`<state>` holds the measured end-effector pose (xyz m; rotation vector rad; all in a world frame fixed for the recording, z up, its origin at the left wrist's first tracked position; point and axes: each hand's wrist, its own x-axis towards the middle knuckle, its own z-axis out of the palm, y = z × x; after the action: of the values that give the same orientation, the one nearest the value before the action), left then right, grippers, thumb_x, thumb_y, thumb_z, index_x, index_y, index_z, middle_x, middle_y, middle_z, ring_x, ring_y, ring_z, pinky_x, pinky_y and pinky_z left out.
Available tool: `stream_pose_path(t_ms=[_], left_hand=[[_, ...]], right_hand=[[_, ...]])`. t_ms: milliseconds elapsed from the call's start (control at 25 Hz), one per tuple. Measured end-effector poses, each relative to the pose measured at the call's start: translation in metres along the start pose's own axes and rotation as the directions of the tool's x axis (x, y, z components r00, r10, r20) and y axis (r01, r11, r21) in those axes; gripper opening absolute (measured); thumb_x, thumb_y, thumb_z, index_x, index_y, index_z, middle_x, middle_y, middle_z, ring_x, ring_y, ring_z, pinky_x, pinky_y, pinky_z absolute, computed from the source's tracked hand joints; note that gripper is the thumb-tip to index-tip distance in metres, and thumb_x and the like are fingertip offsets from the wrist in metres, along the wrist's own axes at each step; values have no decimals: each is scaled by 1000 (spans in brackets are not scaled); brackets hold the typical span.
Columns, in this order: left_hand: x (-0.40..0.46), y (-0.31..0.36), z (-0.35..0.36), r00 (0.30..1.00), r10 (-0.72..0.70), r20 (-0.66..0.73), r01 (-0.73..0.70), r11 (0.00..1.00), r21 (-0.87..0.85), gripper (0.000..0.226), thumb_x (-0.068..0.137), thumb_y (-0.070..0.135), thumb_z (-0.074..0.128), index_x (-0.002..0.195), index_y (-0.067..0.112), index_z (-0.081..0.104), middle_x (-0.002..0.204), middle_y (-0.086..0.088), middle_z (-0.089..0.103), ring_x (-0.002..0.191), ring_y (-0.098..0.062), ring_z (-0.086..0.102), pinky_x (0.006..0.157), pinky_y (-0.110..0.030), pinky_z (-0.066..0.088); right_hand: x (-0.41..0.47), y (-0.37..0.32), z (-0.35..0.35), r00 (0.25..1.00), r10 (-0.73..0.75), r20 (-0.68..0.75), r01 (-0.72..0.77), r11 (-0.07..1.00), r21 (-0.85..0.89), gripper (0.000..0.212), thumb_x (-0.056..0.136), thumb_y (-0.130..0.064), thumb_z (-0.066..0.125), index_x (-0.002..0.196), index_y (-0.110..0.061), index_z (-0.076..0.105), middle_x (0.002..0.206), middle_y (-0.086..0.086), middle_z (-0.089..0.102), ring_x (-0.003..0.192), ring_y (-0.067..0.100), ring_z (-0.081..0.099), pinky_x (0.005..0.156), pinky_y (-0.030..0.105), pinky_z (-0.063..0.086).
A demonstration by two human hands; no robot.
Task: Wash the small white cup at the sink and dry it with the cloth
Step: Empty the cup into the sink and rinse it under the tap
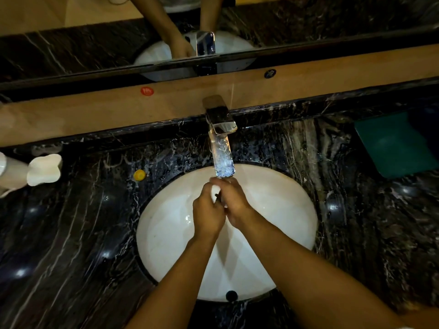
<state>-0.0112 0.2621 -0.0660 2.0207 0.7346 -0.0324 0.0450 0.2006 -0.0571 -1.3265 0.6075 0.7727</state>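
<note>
Both hands meet over the oval white sink (285,210), under the chrome tap (223,160): the left hand (207,213) curls around the small white cup (215,188), the right hand (234,205) closes against it. On the black marble worktop (71,233), a yellow cap (139,175) lies at ten o'clock, a folded green cloth (396,143) at two. Sticker writing is unreadable.

Both hands crowd the middle of the basin (166,233) right under the tap spout (223,160), leaving open bowl at left and right. On the worktop (71,233), white bottles (35,172) and a yellow cap (139,175) occupy the left, a green cloth (394,143) the upper right; the lower left lies bare
</note>
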Motion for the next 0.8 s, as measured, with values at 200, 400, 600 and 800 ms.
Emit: stream_pose_path(t_ms=[200,400,600,800], left_hand=[[-1,-1,-1,999,22,33,-19,994,-110,26,92,3,58,99,28,61,79,14,67,71,3,63,55,-5,43],[4,-3,2,998,-53,-21,49,987,-156,22,97,7,58,111,22,63,82,21,63,72,15,62,57,-1,43],[2,-1,0,1000,17,18,-13,978,-208,21,94,6,62,98,26,68,87,14,71,81,6,65,63,-3,44],[10,-2,-2,999,46,23,-43,994,-100,9,92,15,68,100,20,68,83,12,67,74,-3,62,60,-2,42]], right_hand=[[4,-4,-8,981,195,0,-192,963,190,18,92,-29,56,80,-18,66,67,5,65,67,21,60,63,30,47],[4,3,-8,995,72,67,-68,996,-54,27,86,-38,69,108,-23,66,88,-2,71,86,16,68,68,33,52],[9,2,-13,991,132,-18,-129,983,133,22,91,-29,52,92,-18,70,76,6,75,80,27,68,70,34,51],[18,3,-15,987,-74,-141,62,994,-87,24,98,-17,46,96,-13,70,84,8,73,82,29,67,76,34,51]])
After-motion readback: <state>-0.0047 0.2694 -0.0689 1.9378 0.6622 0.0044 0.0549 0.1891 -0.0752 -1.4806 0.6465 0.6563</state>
